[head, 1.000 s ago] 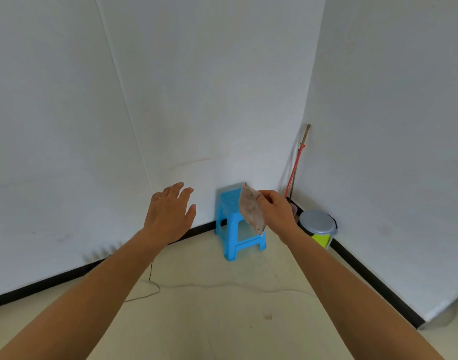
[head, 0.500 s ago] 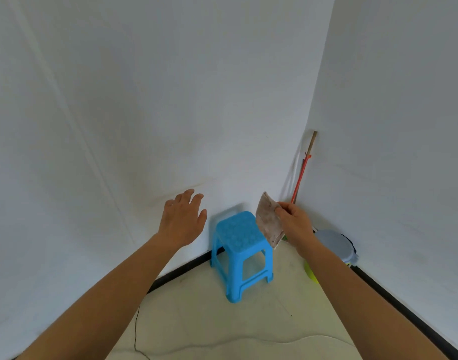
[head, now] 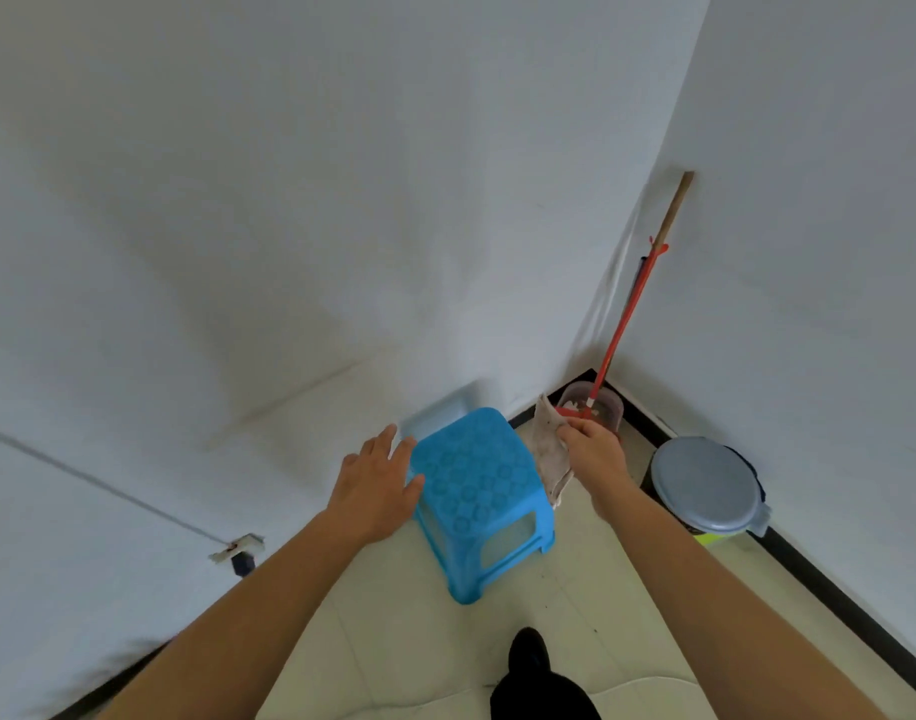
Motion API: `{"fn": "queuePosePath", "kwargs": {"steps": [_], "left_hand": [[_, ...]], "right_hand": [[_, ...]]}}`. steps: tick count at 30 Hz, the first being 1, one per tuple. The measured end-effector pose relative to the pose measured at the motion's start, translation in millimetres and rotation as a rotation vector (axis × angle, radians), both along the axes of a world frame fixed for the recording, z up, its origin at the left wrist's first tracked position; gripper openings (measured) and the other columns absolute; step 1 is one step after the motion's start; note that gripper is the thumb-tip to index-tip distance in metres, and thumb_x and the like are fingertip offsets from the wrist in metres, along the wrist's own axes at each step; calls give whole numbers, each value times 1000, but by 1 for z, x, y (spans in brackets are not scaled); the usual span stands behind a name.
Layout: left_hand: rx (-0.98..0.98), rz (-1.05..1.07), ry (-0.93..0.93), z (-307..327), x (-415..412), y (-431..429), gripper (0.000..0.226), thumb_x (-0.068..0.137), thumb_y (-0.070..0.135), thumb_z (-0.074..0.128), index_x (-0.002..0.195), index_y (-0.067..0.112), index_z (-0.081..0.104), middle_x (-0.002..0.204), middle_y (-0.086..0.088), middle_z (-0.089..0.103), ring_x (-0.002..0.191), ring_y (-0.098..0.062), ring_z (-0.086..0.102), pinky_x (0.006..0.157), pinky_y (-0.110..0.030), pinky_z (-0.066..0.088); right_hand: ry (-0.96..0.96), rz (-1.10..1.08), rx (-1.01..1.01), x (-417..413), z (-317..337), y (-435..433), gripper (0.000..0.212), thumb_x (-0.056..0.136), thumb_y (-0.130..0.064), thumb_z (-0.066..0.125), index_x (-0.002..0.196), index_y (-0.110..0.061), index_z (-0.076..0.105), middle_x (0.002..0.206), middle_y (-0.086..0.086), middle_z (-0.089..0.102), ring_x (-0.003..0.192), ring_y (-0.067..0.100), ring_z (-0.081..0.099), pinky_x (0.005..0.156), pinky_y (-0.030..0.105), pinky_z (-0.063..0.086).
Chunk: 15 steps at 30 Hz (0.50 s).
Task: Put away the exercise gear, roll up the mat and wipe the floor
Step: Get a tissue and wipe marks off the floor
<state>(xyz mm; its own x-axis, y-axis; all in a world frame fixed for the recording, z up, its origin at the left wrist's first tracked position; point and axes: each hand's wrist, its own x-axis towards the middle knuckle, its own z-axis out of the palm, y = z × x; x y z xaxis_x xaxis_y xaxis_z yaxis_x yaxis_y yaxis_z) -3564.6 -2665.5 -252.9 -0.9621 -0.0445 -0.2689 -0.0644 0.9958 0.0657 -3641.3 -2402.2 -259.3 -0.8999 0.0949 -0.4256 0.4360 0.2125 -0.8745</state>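
Right hand (head: 596,452) is pinched shut on a dirty grey-white rag (head: 551,457); the rag hangs down from the fingers, just beside the right edge of the blue plastic stool (head: 479,491), over the floor (head: 419,641). Can't tell if the rag touches the stool.

Left hand (head: 377,488) is open, fingers spread, palm down, at the stool's left edge, holding nothing. Contact with the stool: can't tell.

The stool stands upright on the pale tiled floor, close to the white wall (head: 289,200).

In the corner behind the right hand: a mop (head: 633,298) with a red and wooden handle leans into the wall corner, its head in a small clear bucket (head: 604,405). Right of that, against the right wall, is a bin (head: 705,485) with a grey lid on and a yellow-green body.

A thin cable (head: 92,478) runs along the left wall to a taped spot near the baseboard. A dark shoe (head: 528,654) sits at the bottom centre, on the floor.
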Motion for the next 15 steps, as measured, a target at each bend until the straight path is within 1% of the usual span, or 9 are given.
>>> {"fn": "queuePosePath", "kwargs": {"steps": [3,5,6,8,10,13,14,15], "left_hand": [[68,12,-127,-43,-36,1,64,102,48,30,156,19,12,164,-10,1,150,-26,11,118,-44,22],[100,16,-188,-78,-54,3,64,102,47,30,156,18,11,164,-9,1,150,-26,10,118,-44,22],[118,16,-213,-98,-64,3,64,102,46,31,156,18,11,164,-9,1,150,-25,10,118,-44,22],[138,9,-269,-142,-81,3,63,102,44,32,156,18,13,164,-9,2,150,-25,11,118,-45,24],[150,16,-334,-192,-95,2,62,102,43,32,156,17,14,164,-9,2,150,-26,12,117,-46,26],[125,14,-437,-268,-105,-4,60,102,39,32,155,16,14,164,-9,0,150,-26,10,114,-46,29],[104,-10,-461,-293,-106,-7,59,102,37,32,154,15,14,164,-9,-2,150,-26,9,112,-46,31],[84,-34,-490,-315,-106,-9,59,102,34,33,154,14,14,164,-10,-4,151,-26,7,111,-46,33]], "right_hand": [[-64,26,80,-50,-38,-12,19,100,-19,54,102,-9,70,91,13,64,76,14,53,67,30,42],[-119,54,103,-72,-67,-21,18,100,-22,55,103,-14,71,94,5,68,81,16,58,67,28,44],[-149,70,116,-82,-85,-26,17,100,-24,55,103,-17,70,97,2,70,87,19,62,69,28,47],[-205,98,144,-99,-126,-36,16,99,-26,56,100,-20,70,99,3,71,94,23,66,78,35,52],[-225,106,174,-113,-167,-48,14,98,-28,56,97,-23,69,96,1,71,93,21,65,80,36,52],[-126,99,272,-124,-226,-70,15,99,-35,54,94,-28,66,86,-7,66,82,12,61,70,28,47],[-65,109,321,-125,-246,-77,17,99,-37,53,96,-27,66,85,-6,65,79,10,59,69,27,45],[-10,145,377,-123,-267,-85,19,101,-35,50,102,-25,67,91,-5,65,82,11,58,72,28,44]]}}
